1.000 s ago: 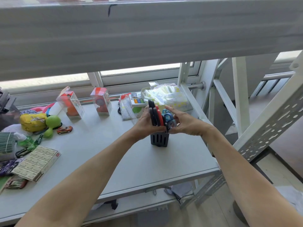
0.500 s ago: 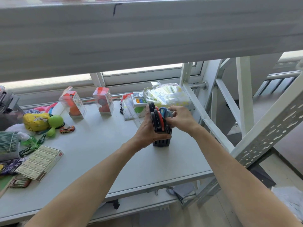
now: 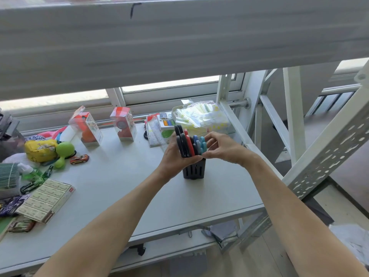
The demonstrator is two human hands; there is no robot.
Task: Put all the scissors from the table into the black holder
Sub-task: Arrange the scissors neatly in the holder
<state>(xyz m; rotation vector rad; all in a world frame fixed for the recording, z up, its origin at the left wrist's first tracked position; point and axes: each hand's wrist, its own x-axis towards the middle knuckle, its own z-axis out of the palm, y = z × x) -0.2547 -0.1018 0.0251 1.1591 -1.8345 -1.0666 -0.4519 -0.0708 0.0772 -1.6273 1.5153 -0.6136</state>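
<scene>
1. While upright on the desk (image 3: 119, 186), black holder (image 3: 194, 171) carries scissors (image 3: 189, 143), handles up.
2. L hand (image 3: 175, 156) grips holder's rim + scissors.
3. R hand (image 3: 223, 148) pinches blue handles (image 3: 200, 144).
4. Toy car (image 3: 79, 159) well apart, left.

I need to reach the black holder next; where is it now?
In the head view, the black holder stands on the table's right part, between the left hand and right hand.

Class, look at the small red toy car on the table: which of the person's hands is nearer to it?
Left. The left hand grips the black holder, on the side facing the red toy car; the right hand is beyond the holder, farther away.
</scene>
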